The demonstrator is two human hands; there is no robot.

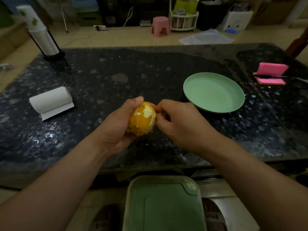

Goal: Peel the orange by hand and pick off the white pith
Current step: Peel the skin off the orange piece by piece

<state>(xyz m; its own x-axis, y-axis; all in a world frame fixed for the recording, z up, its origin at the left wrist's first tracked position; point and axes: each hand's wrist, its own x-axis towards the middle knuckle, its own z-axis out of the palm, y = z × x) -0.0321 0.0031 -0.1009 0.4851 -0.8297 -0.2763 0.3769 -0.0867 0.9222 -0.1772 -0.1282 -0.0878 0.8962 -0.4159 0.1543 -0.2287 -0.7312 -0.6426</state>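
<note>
We hold the orange (143,120) above the near middle of the dark speckled table (150,77), between both hands. Most of its rind is off: the exposed surface is bright orange flesh, with patches of white pith (147,112) on the top and a pale strip along the right edge.

Our left hand (116,127) is clamped around the orange from the left and below. The palm cups the fruit, the thumb lies over its top with the nail facing up, and the remaining fingers are hidden behind the fruit.

Our right hand (180,124) is curled nearly closed, with the knuckles toward the camera. Its fingertips meet the right side of the orange at the pale strip. We cannot tell whether they pinch a piece of pith, as the hand hides the contact point.

A green plate (213,92) sits on the table just beyond and to the right of the right hand. A white paper roll (51,102) lies well to the left. A pink sponge (271,73) rests near the far right edge. A stack of cups (40,34) stands at the far left corner. A green bin (164,204) sits below the near table edge, between our forearms.
</note>
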